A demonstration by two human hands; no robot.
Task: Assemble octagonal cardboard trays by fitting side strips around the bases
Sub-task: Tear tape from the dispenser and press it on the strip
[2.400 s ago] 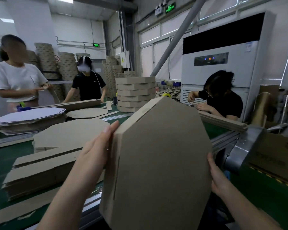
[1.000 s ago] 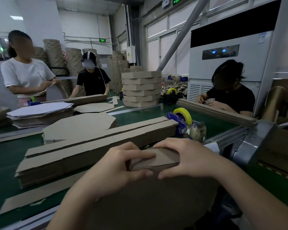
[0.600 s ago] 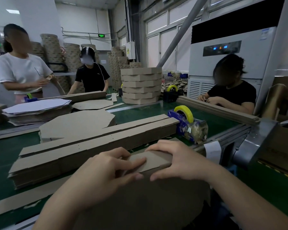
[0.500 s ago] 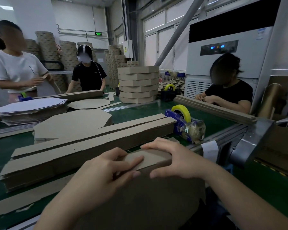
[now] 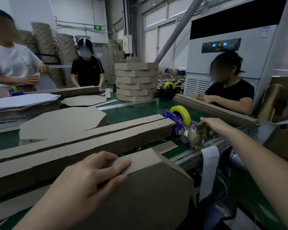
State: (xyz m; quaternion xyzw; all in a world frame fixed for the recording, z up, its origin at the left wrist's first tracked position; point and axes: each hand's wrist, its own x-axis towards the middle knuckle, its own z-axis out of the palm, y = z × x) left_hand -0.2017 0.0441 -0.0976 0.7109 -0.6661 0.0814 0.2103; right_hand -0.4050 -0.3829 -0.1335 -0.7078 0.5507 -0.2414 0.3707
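So the brown octagonal cardboard tray is propped on edge right in front of the person. Its flat base faces up toward the camera, and its top end sits at the near edge of the green table. Its long axis runs from the left hand down and toward the person, and the lower end goes out of view.

The folded side strip makes the top wall. The left hand grips that top edge, with its fingers laid pretty flat across the strip and the thumb on the base panel just under the fold.

Not much room past those fingertips: the long stack of brown cardboard side strips lies crosswise just beyond them. To the right of the left hand, a small loose cardboard scrap lies on the belt. Past it is the grey metal table rail.

The right hand is stretched well out from the tray, with its fingertips touching the front end of the blue tape dispenser with the yellow roll. Can't tell if it's pinching tape or just resting there, because the dispenser hides part of the fingers.

Further beyond the strips there's a pile of flat octagonal cardboard bases.
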